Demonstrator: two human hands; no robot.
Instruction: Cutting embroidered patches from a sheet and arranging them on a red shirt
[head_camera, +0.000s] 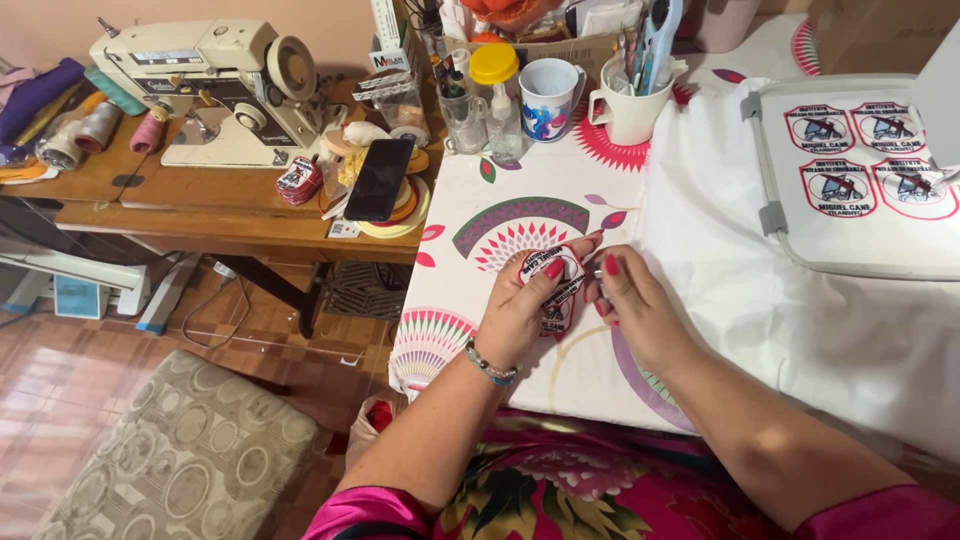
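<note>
While my left hand (520, 310) pinches an embroidered patch (556, 290) between thumb and fingers, my right hand (632, 305) closes on its other edge, both held just above the desk (470, 230) near its front edge. White fabric (800, 320) spreads beside them toward the right edge, carrying an embroidery hoop (775, 215) of similar badges. Cups (548, 95) line the far edge; beyond the left edge stands a sewing machine (210, 80).

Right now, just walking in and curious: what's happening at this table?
A person holds an embroidered patch in the left hand while the right hand works at its edge. They sit at a table with a patterned cloth. An embroidery hoop with four similar patches lies to the right.
</note>
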